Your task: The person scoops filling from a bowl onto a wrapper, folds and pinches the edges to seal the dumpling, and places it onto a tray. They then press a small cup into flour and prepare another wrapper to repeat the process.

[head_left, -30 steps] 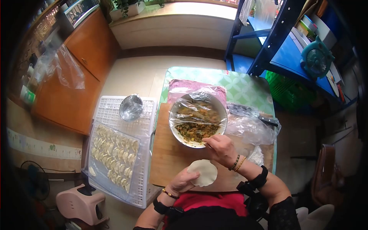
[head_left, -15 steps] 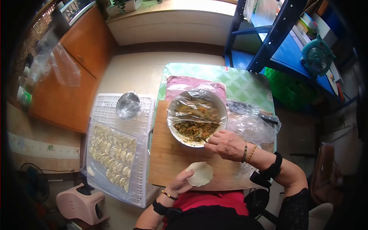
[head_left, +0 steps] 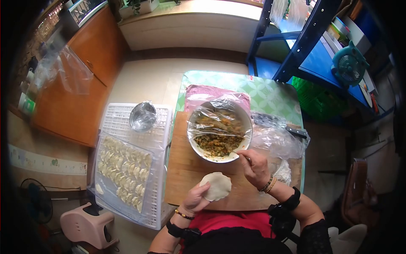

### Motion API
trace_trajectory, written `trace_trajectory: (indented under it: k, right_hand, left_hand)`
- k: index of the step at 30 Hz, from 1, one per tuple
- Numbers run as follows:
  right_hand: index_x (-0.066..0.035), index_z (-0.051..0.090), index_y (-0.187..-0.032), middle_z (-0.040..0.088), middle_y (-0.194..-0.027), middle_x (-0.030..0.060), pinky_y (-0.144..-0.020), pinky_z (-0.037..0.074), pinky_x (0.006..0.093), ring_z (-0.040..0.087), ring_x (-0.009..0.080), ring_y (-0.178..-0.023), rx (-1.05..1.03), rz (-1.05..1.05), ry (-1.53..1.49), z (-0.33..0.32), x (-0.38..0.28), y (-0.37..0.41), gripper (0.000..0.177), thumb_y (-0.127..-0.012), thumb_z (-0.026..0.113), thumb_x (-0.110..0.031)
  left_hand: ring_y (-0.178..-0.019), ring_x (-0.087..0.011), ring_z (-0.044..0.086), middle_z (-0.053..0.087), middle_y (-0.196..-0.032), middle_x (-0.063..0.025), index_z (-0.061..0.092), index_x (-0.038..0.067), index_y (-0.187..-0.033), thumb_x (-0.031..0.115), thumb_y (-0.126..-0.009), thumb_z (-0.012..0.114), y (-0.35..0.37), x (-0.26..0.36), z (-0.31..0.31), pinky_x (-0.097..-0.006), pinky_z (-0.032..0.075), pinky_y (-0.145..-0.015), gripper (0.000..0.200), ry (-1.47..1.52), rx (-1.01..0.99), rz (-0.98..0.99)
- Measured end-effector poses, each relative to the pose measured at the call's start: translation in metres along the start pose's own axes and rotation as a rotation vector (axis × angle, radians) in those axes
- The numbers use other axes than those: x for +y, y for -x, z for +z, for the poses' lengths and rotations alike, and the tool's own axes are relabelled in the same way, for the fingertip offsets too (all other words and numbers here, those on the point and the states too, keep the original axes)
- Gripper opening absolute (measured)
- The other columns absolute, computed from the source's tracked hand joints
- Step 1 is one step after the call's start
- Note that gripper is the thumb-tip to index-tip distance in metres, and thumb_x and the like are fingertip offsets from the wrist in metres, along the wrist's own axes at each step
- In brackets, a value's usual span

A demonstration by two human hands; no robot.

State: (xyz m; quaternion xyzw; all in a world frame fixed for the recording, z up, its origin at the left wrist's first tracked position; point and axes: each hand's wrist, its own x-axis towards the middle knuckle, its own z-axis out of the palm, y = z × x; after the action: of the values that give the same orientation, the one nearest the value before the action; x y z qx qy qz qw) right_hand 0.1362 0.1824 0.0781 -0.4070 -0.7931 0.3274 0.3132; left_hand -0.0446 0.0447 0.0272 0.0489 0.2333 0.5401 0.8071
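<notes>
We count one dumpling wrapper (head_left: 216, 186), one filling bowl (head_left: 220, 161), one utensil (head_left: 245, 157), one small steel bowl (head_left: 143, 116), one wooden board (head_left: 186, 178); dumplings (head_left: 124, 167) exceed reliable tally.

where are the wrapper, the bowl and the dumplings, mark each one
wrapper (head_left: 216, 186), head view, middle of the round dough disc
bowl (head_left: 210, 157), head view, white inner wall on the near side
dumplings (head_left: 124, 171), head view, middle of the laid-out rows

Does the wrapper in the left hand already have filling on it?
No, the dumpling wrapper on the left hand is bare white, while the right hand holds a utensil in the filling bowl.
</notes>
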Motion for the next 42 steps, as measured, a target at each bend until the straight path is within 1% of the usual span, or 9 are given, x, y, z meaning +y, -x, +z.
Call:
trace_trajectory:
  k: [9, 11, 14, 25, 28, 31, 32, 34, 42]
  right_hand:
    - [0.001, 0.065, -0.097, 0.066, -0.081, 0.0153, -0.062, 0.05, 0.0336, 0.066, 0.0249, -0.069, 0.063, 0.036, -0.092, 0.028, -0.002, 0.002, 0.012, -0.09, 0.059, -0.006]
    - [0.002, 0.065, -0.098, 0.065, -0.074, 0.0101, -0.055, 0.048, 0.0283, 0.063, 0.0146, -0.059, 0.008, 0.363, -0.296, 0.03, 0.002, -0.004, 0.016, -0.093, 0.056, -0.011]
    - [0.002, 0.066, -0.097, 0.064, -0.07, 0.0044, -0.051, 0.045, 0.0251, 0.059, 0.0086, -0.054, 0.023, 0.511, -0.493, 0.029, 0.004, -0.014, 0.02, -0.095, 0.054, -0.014]
    - [0.001, 0.064, -0.103, 0.063, -0.078, 0.0047, -0.044, 0.044, 0.02, 0.061, 0.0099, -0.054, -0.046, 0.755, -0.785, 0.02, 0.009, -0.032, 0.019, -0.096, 0.052, -0.013]
    - [-0.002, 0.065, -0.105, 0.064, -0.078, 0.0044, -0.046, 0.045, 0.0228, 0.061, 0.0097, -0.054, -0.105, 0.523, -0.563, 0.028, 0.007, -0.028, 0.018, -0.096, 0.054, -0.012]
    - [-0.004, 0.067, -0.1, 0.065, -0.083, 0.0092, -0.063, 0.051, 0.031, 0.065, 0.0222, -0.071, -0.11, -0.101, -0.087, 0.026, 0.0, -0.026, 0.016, -0.086, 0.06, -0.007]
    - [-0.004, 0.067, -0.1, 0.065, -0.083, 0.0092, -0.063, 0.051, 0.031, 0.065, 0.0222, -0.071, -0.111, -0.102, -0.09, 0.024, 0.001, -0.026, 0.016, -0.086, 0.06, -0.007]
    - [-0.006, 0.063, -0.103, 0.061, -0.083, 0.007, -0.065, 0.05, 0.0326, 0.063, 0.0239, -0.077, -0.304, -0.552, 0.194, 0.018, 0.004, -0.024, 0.022, -0.082, 0.057, -0.007]
    - [-0.006, 0.06, -0.102, 0.058, -0.083, 0.0072, -0.066, 0.05, 0.0346, 0.061, 0.0243, -0.077, -0.496, -0.658, 0.343, -0.016, 0.002, -0.03, 0.026, -0.077, 0.057, -0.006]
  left_hand:
    - [-0.129, -0.0386, 0.044, 0.043, -0.14, -0.0262, 0.036, -0.001, -0.14, 0.025, -0.098, 0.047, 0.009, 0.018, -0.001, -0.0475, 0.033, -0.111, 0.05, -0.067, 0.06, 0.15]
    - [-0.129, -0.0387, 0.045, 0.043, -0.14, -0.0263, 0.036, -0.001, -0.14, 0.025, -0.098, 0.047, 0.009, 0.022, 0.0, -0.0476, 0.033, -0.111, 0.05, -0.074, 0.07, 0.169]
    - [-0.129, -0.0386, 0.045, 0.044, -0.139, -0.0264, 0.035, -0.002, -0.139, 0.025, -0.099, 0.046, 0.011, 0.028, 0.002, -0.0479, 0.033, -0.112, 0.05, -0.082, 0.081, 0.206]
    - [-0.131, -0.0352, 0.044, 0.042, -0.141, -0.0247, 0.033, -0.003, -0.141, 0.02, -0.1, 0.042, 0.014, 0.049, 0.005, -0.0446, 0.033, -0.112, 0.048, -0.08, 0.13, 0.296]
    - [-0.131, -0.035, 0.044, 0.042, -0.142, -0.0245, 0.032, -0.004, -0.141, 0.02, -0.101, 0.041, 0.013, 0.051, 0.008, -0.0447, 0.033, -0.112, 0.048, -0.104, 0.128, 0.311]
    - [-0.132, -0.0387, 0.041, 0.039, -0.143, -0.0259, 0.032, -0.006, -0.14, 0.021, -0.1, 0.041, 0.013, 0.051, 0.008, -0.0473, 0.03, -0.114, 0.05, -0.105, 0.145, 0.312]
    - [-0.132, -0.0388, 0.041, 0.039, -0.143, -0.0259, 0.032, -0.006, -0.14, 0.021, -0.1, 0.041, 0.013, 0.051, 0.008, -0.0474, 0.03, -0.114, 0.049, -0.106, 0.148, 0.31]
    - [-0.132, -0.0389, 0.041, 0.039, -0.143, -0.0259, 0.033, -0.006, -0.14, 0.021, -0.099, 0.041, 0.013, 0.05, 0.007, -0.0475, 0.03, -0.114, 0.049, -0.107, 0.153, 0.305]
    - [-0.131, -0.036, 0.043, 0.042, -0.142, -0.0256, 0.032, -0.006, -0.14, 0.019, -0.1, 0.042, 0.013, 0.048, -0.001, -0.045, 0.033, -0.112, 0.049, -0.056, 0.12, 0.291]
